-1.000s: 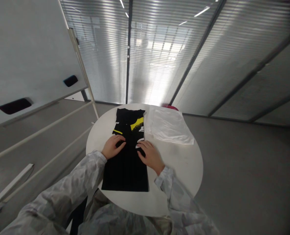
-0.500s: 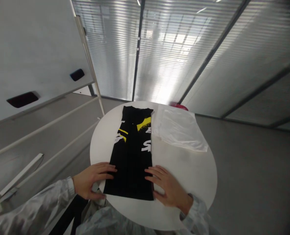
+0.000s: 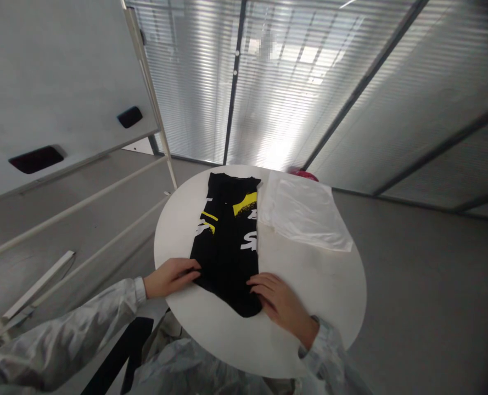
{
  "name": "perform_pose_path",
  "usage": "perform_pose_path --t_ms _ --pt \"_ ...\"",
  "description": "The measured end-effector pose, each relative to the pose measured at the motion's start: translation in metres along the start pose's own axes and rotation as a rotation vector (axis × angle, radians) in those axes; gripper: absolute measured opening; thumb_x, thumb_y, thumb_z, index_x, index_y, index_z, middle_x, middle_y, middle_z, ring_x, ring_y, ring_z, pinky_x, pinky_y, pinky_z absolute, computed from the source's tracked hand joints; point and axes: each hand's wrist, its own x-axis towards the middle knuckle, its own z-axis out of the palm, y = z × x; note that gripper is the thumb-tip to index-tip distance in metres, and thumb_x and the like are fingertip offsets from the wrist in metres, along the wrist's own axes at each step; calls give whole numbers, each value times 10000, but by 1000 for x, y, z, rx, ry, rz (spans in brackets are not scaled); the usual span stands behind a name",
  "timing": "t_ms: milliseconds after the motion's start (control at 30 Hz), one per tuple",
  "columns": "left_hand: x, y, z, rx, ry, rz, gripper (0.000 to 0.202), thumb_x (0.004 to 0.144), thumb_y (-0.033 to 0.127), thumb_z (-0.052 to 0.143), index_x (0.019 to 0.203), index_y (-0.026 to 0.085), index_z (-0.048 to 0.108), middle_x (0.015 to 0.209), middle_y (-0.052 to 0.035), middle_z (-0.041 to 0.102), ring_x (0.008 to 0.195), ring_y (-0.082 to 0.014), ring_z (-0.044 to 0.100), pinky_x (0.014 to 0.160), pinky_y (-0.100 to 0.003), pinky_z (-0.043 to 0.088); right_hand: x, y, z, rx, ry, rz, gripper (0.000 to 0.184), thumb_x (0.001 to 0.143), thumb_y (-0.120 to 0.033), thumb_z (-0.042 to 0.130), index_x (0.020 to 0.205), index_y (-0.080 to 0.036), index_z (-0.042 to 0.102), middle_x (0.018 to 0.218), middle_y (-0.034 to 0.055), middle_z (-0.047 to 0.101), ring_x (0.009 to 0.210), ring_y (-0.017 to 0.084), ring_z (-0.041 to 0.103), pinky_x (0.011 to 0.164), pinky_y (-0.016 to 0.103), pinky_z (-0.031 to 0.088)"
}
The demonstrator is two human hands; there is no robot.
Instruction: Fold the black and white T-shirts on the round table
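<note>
A black T-shirt (image 3: 227,247) with yellow and white print lies lengthwise on a round white table (image 3: 309,291), its sides folded in to a long strip. My left hand (image 3: 173,277) is closed on its lower left edge, thumb and fingers pinching the cloth. At the lower right edge, my right hand (image 3: 279,302) has its fingers over the fabric and its thumb tucked at the border, gripping it. The bottom hem slants and sags between the hands, lowest near the right one.
A white translucent bag (image 3: 305,211) lies flat right of the T-shirt. Something red (image 3: 304,175) shows behind the table's far edge. Left stands a whiteboard (image 3: 62,82) on a pale metal frame (image 3: 165,142). A ribbed translucent wall (image 3: 276,99) rises behind.
My left hand has gone from lying spread on the cloth to pinching its edge, drawing the lower left corner upward. My right hand's fingers have curled at the right edge. The hem is now slanted.
</note>
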Motion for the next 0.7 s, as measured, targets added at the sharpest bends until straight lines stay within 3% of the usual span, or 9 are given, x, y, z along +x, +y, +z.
perform_pose_path --t_ms 133,267,367,433,567,633,700 --pt "27 -15 7 -264 189 -269 451 1067 632 558 1061 210 718 913 -22 706 823 -199 639 761 -312 519 1 6 9 42 168 199 257 1066 -245 548 1229 -275 743 1230 105 790 1161 296 737 1045 511 622" --pt "42 -24 7 -463 238 -443 590 987 766 587 1027 189 704 824 -13 652 721 -187 590 644 -299 471 6 7 19 0 284 265 356 1011 -486 691 1272 -250 742 1249 144 780 1170 353 729 1055 552 611" --pt "41 -22 5 -512 167 -391 554 932 716 721 1104 190 697 943 -28 686 822 -198 634 723 -305 508 20 3 22 80 344 419 386 985 -564 721 1188 -239 760 1094 114 797 1007 322 755 954 491 630" --pt "38 -19 4 -495 137 -332 520 889 675 795 1030 190 671 927 -17 668 827 -188 622 741 -301 504 30 1 21 192 368 504 373 1024 -584 664 1111 -232 751 1005 88 787 924 287 750 871 420 620" --pt "28 -11 -3 -412 94 -285 488 969 684 686 915 206 607 818 14 579 753 -163 548 692 -285 471 31 -4 12 344 312 532 368 1070 -598 594 1035 -242 682 859 26 705 810 232 684 718 326 537" --pt "19 -4 -6 -402 -47 -275 473 996 676 657 922 212 609 793 20 558 718 -156 524 657 -275 459 22 -10 8 365 223 526 353 1086 -581 576 968 -252 632 783 -8 631 735 200 621 669 303 486" --pt "6 4 -7 -433 -258 -296 471 1008 673 651 916 213 617 743 26 533 659 -146 494 603 -267 435 9 -21 5 379 68 519 348 1095 -556 571 916 -258 587 736 -33 572 685 175 569 632 285 439"
